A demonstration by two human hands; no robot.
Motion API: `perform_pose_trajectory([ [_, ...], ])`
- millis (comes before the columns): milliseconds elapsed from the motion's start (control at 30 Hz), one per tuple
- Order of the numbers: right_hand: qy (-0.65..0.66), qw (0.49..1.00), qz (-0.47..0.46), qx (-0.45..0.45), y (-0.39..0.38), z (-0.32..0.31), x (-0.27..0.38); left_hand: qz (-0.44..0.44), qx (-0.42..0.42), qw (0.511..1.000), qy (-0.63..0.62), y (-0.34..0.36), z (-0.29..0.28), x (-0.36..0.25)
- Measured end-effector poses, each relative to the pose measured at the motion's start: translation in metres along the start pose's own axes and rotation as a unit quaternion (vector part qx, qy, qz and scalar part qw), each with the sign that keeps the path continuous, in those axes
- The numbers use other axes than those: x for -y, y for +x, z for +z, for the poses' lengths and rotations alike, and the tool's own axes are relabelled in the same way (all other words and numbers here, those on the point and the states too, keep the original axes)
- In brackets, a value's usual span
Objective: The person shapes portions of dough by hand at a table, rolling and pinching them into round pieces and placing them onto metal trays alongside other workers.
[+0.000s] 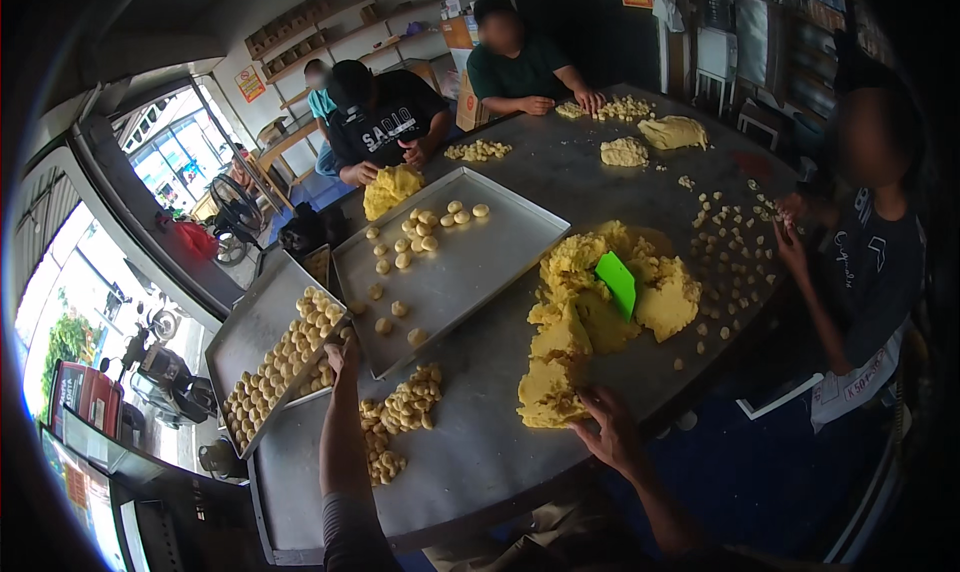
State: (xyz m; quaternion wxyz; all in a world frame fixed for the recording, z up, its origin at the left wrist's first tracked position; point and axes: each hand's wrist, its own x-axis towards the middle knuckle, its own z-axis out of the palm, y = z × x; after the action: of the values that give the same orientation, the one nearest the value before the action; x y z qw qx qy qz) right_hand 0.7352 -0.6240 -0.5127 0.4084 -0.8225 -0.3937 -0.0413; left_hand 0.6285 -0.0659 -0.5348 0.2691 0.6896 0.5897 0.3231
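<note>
My left hand (343, 356) is closed on the near right corner of a shallow metal tray (238, 350), which is partly filled with rows of round dough balls (285, 380). Under my left forearm, small dough pieces (412, 400) lie heaped on the metal table. My right hand (610, 432) touches the near edge of a large, crumbly yellow dough mass (560, 372), thumb and fingers apart. Stuck upright in that dough is a bright green scraper (617, 286). A second, larger tray (480, 272) beyond my left hand carries scattered dough balls (420, 234).
Across the table (480, 472), one person in black works a yellow dough lump (392, 190). Another in dark green handles small pieces (625, 108) near more dough (673, 132). At the right, a person stands by scattered bits (735, 242). A fan (236, 204) stands near the left doorway.
</note>
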Motion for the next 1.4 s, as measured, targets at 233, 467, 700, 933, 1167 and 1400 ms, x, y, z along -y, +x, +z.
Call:
perform_pose_trajectory([
  [233, -0.005, 1.0, 0.018, -0.004, -0.002, 0.002, 0.0, 0.043, 0.06, 0.997, -0.025, 0.009, -0.002, 0.006],
  [467, -0.017, 1.0, 0.008, -0.011, 0.001, 0.0, -0.001, 0.044, 0.09, 0.991, 0.093, -0.008, -0.02, -0.024],
  [700, -0.018, 1.0, 0.001, -0.015, -0.001, 0.002, -0.001, 0.37, -0.051, 0.914, -0.159, -0.066, -0.066, -0.082],
  [933, -0.01, 1.0, 0.013, -0.011, -0.003, 0.003, -0.005, 0.601, 0.234, 0.758, 0.099, -0.182, -0.041, -0.085],
  [1167, -0.01, 1.0, -0.007, -0.02, -0.006, 0.005, -0.01, 0.493, 0.128, 0.816, 0.274, -0.209, 0.0, -0.054],
  [1400, -0.02, 0.999, -0.025, -0.013, -0.003, 0.0, -0.003, 0.457, 0.215, 0.832, 0.229, -0.216, -0.031, -0.065],
])
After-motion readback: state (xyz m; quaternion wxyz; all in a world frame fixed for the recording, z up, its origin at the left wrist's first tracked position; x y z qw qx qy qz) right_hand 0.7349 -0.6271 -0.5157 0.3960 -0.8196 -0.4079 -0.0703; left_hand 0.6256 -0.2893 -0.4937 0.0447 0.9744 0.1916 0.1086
